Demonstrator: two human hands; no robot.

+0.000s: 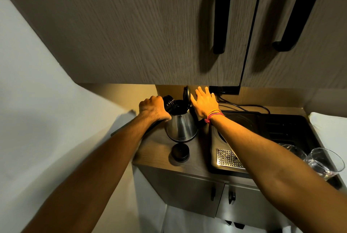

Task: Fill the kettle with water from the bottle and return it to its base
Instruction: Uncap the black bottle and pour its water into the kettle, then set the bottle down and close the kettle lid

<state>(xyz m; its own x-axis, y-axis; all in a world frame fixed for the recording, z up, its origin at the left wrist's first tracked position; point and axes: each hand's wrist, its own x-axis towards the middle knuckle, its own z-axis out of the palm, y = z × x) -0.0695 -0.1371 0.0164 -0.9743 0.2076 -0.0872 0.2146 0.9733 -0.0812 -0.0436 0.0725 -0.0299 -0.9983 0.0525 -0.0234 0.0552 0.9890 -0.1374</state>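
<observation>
Nearest the camera, two bare forearms are stretched forward over a wooden counter [157, 146]. The left hand [153, 109] is closed into a fist around a dark bottle [169, 104], whose open mouth is seen just beyond the knuckles. The bottle is held on its side, its long axis running roughly level from the fist rightward, with the mouth directed at the top opening of the kettle [181, 126]. No water can be made out, so it cannot be told whether pouring is under way.

The right hand [204, 104] is spread flat with fingers apart, and nothing is held by it. It is placed just right of the raised kettle lid [186, 93], which stands upright on its hinge; whether the lid is touched cannot be told.

The steel kettle is stood upright immediately right of and below the left-hand grip, its long axis vertical. A round black cap [180, 153], probably the bottle's, is laid on the counter nearer the camera than the grip.

The filling step is judged to be in hand: the lid is open and the bottle uncapped. Closing the lid and confirming the kettle on its base are left; the base itself is hidden.
</observation>
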